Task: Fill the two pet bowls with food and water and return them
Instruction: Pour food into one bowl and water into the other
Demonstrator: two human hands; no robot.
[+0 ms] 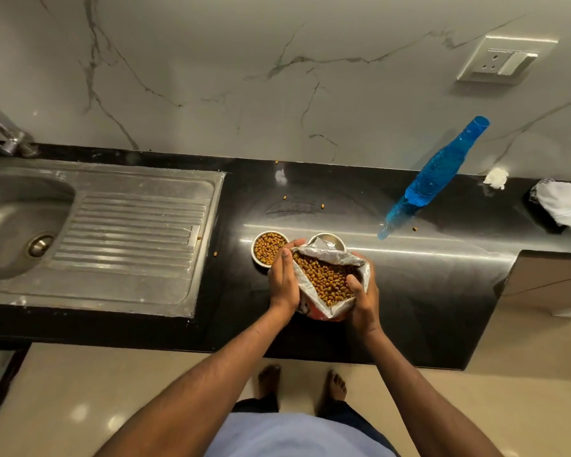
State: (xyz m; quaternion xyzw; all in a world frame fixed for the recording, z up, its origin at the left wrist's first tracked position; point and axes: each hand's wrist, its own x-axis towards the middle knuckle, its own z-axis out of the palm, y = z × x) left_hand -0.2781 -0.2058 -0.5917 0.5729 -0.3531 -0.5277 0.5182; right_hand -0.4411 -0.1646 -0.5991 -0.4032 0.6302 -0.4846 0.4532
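Two small steel pet bowls sit side by side on the black countertop (pixel 409 285), near its front edge. Of the pair, the left bowl (pixel 268 248) is filled with brown kibble, and the right bowl (pixel 327 240) shows only bare metal inside, partly hidden behind the pet food bag (pixel 330 282) in front of it. That bag is open at the top, foil-lined, with red printing low on its outside, and it is full of the same brown kibble. Both hands hold it by its mouth: the left hand (pixel 285 278) grips the left edge with curled fingers, its fingertips reaching over the rim of the filled bowl, and the right hand (pixel 363 298) grips the right edge, thumb lying inside on the kibble.

A few loose kibble pieces (pixel 323 206) lie scattered across the counter behind the bowls and by the drainboard. To the right, well apart from the bowls, a blue plastic water bottle (pixel 442 166) stands on the counter near the marble-patterned wall (pixel 211 61). Further right lie a crumpled white tissue (pixel 495 178) and a white cloth (pixel 562 202). A stainless steel sink (pixel 129 225) with a ribbed drainboard fills the left side, with a tap (pixel 4 130) at its back corner. A switch and socket plate (pixel 505 61) is set in the wall above the bottle.
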